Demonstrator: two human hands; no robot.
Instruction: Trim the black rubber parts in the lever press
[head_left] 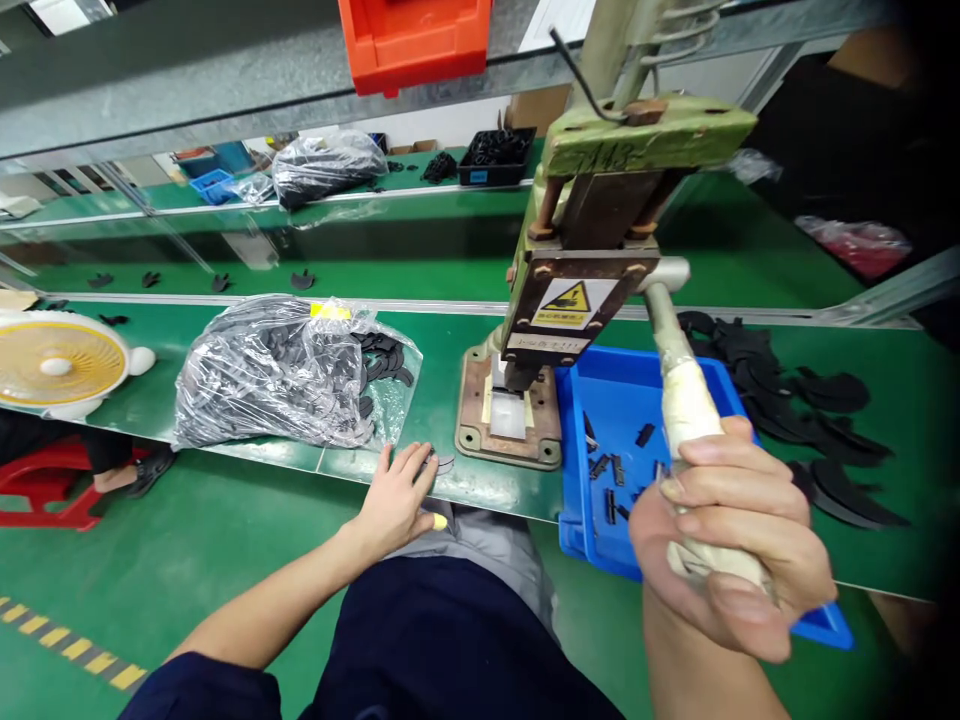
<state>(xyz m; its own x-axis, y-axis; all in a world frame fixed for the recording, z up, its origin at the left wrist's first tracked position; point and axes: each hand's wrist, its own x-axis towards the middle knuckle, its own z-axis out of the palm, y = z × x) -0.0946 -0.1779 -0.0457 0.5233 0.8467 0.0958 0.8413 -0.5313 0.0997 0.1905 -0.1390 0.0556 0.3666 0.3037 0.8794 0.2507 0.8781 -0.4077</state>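
My right hand (731, 535) is closed round the taped lever handle (684, 395) of a green hand press (592, 250), which stands on a rusty base plate (510, 420). At the near edge of the green table, my left hand (394, 500) lies with its fingers stretched out, the fingertips on a small dark flat piece (442, 463). Its thumb wears a yellow tip. A white pad sits under the press head.
A blue tray (622, 400) with several small black offcuts stands right of the press. Black curved pieces (795, 400) lie at the right. A clear bag (277, 375) of black parts lies left, a yellow fan (60, 365) beyond it. An orange bin (412, 40) hangs overhead.
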